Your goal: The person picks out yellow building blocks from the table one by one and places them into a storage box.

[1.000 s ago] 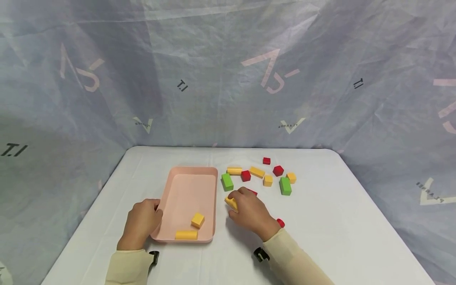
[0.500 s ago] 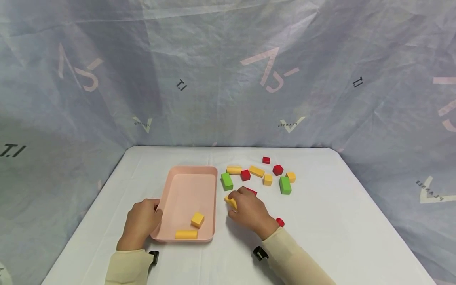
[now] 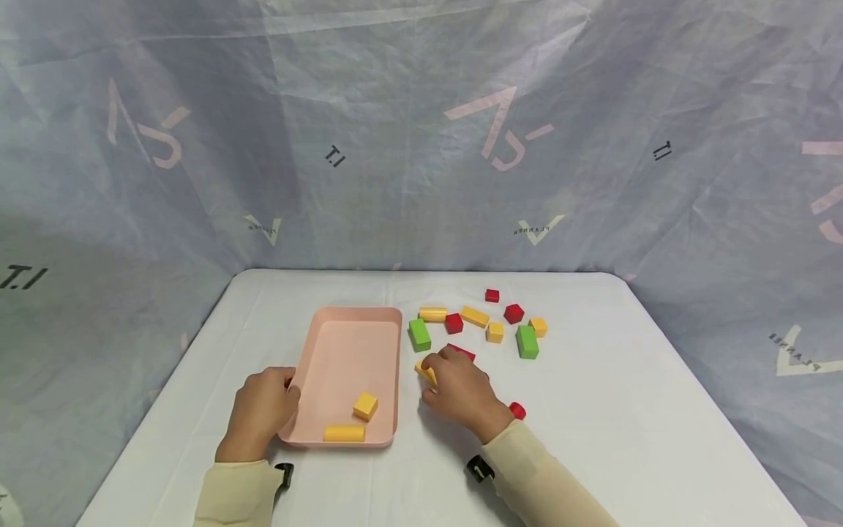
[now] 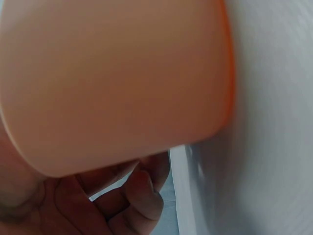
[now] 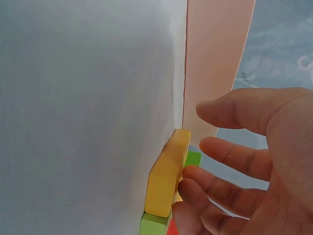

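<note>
My left hand [image 3: 263,406] holds the left side of a pink tray [image 3: 356,315]; in the left wrist view its curled fingers [image 4: 144,196] lie outside the wall, and the thumb tip is hidden. Inside the tray are a yellow cube [image 3: 365,405] and a yellow cylinder [image 3: 344,433]. To the tray's right, my right hand [image 3: 461,391] is over a yellow block [image 3: 424,371] on the table, partly covering it. The right wrist view shows the thumb [image 5: 220,111] apart from this block, with bent fingertips close to it or touching; contact is unclear.
Past the right hand lie a red block [image 3: 462,352], two green blocks [image 3: 419,335], several red and yellow pieces, and another yellow cylinder [image 3: 432,314]. A red cylinder [image 3: 516,410] is beside the right wrist. A grey curtain [image 3: 421,146] hangs behind the white table [image 3: 626,402].
</note>
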`<state>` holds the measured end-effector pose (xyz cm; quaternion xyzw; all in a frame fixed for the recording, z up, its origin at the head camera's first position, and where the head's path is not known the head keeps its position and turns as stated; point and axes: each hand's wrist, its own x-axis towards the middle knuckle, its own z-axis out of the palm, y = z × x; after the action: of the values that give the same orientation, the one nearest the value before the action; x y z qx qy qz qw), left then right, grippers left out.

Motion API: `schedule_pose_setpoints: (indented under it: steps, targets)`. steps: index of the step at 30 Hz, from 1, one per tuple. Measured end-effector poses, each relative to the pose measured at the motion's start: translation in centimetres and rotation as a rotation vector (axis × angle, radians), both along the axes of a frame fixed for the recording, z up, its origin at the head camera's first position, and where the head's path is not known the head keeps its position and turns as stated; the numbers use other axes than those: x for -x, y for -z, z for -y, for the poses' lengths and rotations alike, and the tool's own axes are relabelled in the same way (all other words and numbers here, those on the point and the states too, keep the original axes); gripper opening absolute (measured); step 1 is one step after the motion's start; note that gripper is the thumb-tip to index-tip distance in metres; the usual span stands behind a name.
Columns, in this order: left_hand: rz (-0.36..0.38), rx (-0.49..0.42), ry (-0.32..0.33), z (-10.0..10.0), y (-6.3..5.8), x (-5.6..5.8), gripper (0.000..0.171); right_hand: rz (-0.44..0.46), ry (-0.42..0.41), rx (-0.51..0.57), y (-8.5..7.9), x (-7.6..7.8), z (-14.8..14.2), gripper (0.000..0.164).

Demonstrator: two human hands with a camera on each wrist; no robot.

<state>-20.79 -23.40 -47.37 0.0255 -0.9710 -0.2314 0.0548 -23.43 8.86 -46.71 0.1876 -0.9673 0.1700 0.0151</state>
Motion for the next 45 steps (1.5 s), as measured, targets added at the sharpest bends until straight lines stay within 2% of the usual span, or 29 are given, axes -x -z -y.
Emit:
schedule_pose_setpoints:
  steps: [16,27,36,41,45]
  targets:
    - [-0.016,0.005,0.01,0.1,0.0,-0.1,0.018,-0.016,-0.018,0.0,0.6,-0.1,0.2,0.037]
    - [-0.024,0.001,0.006,0.0,-0.1,0.0,0.019,0.023,-0.019,0.006,0.8,-0.1,0.3,0.05]
    - [0.029,-0.013,-0.027,-0.3,0.1,-0.2,0.029,0.041,-0.017,0.029,1.0,-0.1,0.0,0.043]
    - [0.039,-0.017,-0.03,-0.3,0.1,-0.1,0.027,0.028,-0.036,0.012,1.1,0.0,-0.1,0.034]
    - [0.043,-0.016,-0.025,-0.3,0.0,-0.1,0.024,0.02,-0.029,0.012,1.0,-0.1,-0.1,0.035]
